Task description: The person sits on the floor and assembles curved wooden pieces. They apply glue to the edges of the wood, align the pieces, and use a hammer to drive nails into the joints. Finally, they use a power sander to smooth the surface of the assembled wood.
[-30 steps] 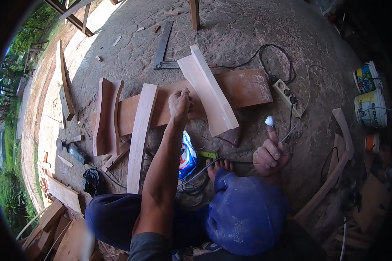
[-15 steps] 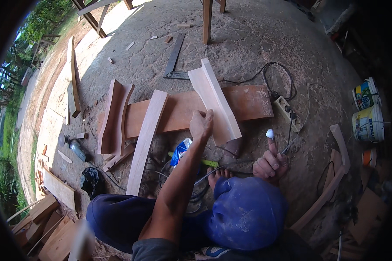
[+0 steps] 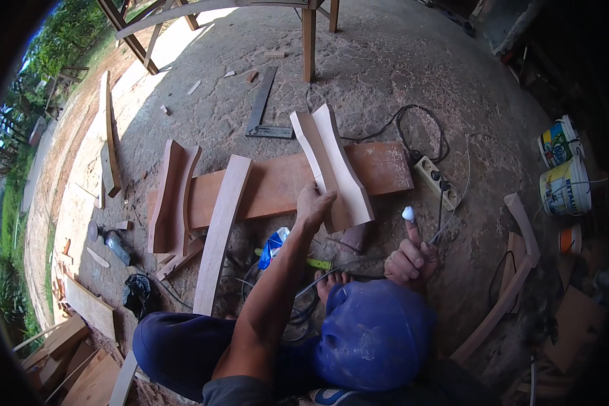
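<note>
Head view: our left hand clamps the left edge of a curved wooden piece, probably light and stiff, well held there; beneath is the brown plank. Rightward, our right hand is folded, one finger raised.

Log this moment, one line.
left hand: holds pale curved wood piece | right hand: index finger raised, white paste on tip | power strip: on floor

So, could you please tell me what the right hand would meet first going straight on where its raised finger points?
The right hand would probably meet the reddish-brown board first, near its right end; depth is unclear, as the finger may be aimed above it.
</note>
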Motion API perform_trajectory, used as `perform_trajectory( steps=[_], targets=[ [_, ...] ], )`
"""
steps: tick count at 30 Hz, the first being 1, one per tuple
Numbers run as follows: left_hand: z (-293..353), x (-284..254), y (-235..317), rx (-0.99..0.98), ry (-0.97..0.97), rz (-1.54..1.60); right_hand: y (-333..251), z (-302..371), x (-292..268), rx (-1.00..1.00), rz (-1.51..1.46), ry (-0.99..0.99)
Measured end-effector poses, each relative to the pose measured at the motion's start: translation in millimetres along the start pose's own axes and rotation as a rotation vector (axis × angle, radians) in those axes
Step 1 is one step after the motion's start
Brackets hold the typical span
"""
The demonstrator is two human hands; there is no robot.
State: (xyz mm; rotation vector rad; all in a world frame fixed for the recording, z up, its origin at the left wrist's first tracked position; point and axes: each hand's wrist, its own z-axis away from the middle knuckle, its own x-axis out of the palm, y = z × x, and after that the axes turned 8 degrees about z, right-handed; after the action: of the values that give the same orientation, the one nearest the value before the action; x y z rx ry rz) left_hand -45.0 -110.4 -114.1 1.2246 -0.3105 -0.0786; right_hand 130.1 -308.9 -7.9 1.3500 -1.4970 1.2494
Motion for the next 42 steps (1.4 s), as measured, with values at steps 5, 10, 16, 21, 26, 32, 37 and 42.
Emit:
perform_trajectory(
  steps=[5,10,16,21,26,32,37,42],
  targets=[
    [5,5,5,-0.003,-0.005,-0.025,0,-2,4,-0.014,-0.007,0.004],
    [8,6,11,-0.022,-0.009,0.006,-1,0,-1,0.004,-0.018,-0.001],
    [5,3,8,-0.013,-0.011,0.000,-2,1,-2,0.015,-0.019,-0.019],
    [9,5,13,-0.015,-0.007,0.018,-1,1,-1,0.019,-0.016,-0.017],
    [15,8,22,-0.026,-0.013,0.037,-2,4,-6,0.023,-0.001,-0.027],
    [7,1,7,0.005,0.000,0.028,1,1,-3,0.030,0.008,-0.043],
    [14,6,14,-0.029,-0.032,0.027,1,-1,-1,0.048,0.033,-0.042],
    [32,14,66,-0.218,-0.022,-0.582,3,-4,-9,0.061,0.022,-0.048]
  ],
)
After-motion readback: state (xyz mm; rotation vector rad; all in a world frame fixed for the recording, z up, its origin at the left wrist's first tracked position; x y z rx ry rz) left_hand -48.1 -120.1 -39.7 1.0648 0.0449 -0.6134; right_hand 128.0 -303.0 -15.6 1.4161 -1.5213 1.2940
